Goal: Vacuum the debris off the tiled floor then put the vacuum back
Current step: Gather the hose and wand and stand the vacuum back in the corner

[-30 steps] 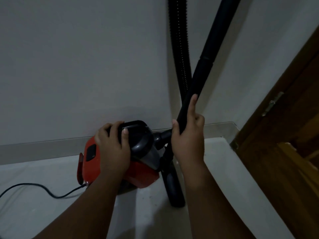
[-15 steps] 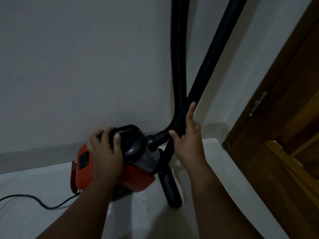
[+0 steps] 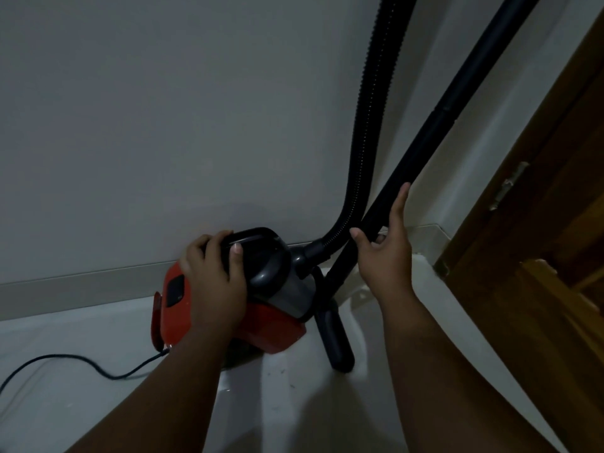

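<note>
Since a moment ago my right hand [image 3: 385, 253] has shifted right with the wand [image 3: 416, 148], gripping it, forefinger straight. My left hand [image 3: 212, 282] grips the vacuum's [image 3: 271, 331] handle [image 3: 251, 237].

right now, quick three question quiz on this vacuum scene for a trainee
1. True or false: the left hand grips the handle on top of the red vacuum.
2. Fill the gap: the power cord lies on the ____.
3. Pick one: the right hand holds A) the power cord, B) the rigid wand, C) the handle.

Key: 1 true; 2 floor; 3 B.
</note>
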